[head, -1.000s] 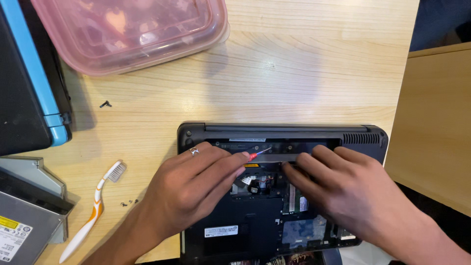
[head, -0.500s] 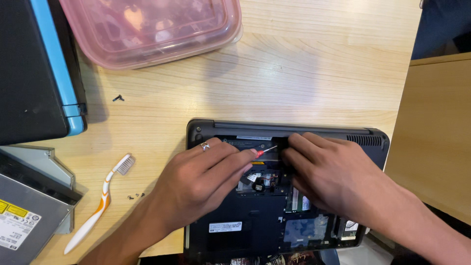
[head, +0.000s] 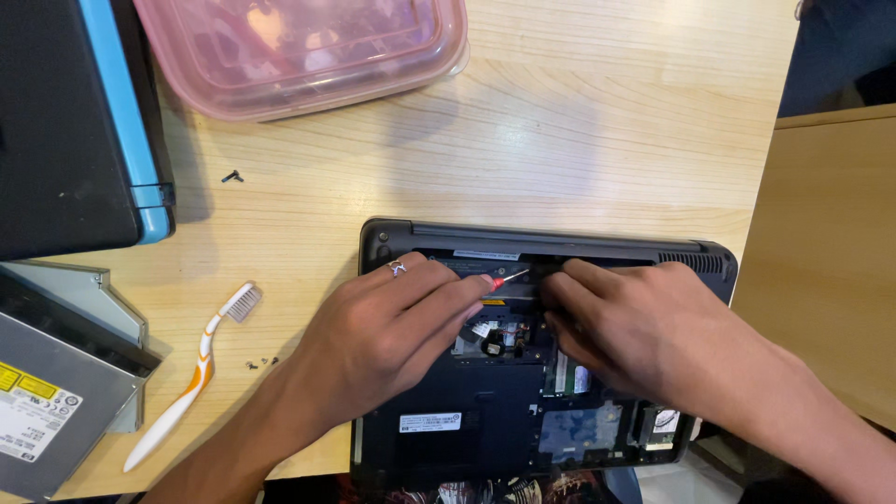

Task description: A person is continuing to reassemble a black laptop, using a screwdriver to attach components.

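A black laptop [head: 467, 439] lies upside down on the wooden table [head: 597, 140], its bottom cover off and boards showing. My left hand [head: 392, 327], a ring on one finger, rests on the open bay and pinches a small red-tipped screwdriver [head: 509, 278] that points right. My right hand [head: 644, 327] lies over the middle of the bay, fingertips on a dark part by the screwdriver's tip. What sits under the right hand is hidden.
A pink lidded plastic box [head: 299, 51] stands at the back. A black and blue case [head: 75, 121] is at the left, a grey optical drive [head: 47, 401] below it. A white and orange toothbrush [head: 191, 378] and loose screws [head: 231, 175] lie on the table.
The camera view has shifted slightly, so everything sits lower and further right. My right hand's fingers have slid left towards the screwdriver tip. The left hand keeps its grip.
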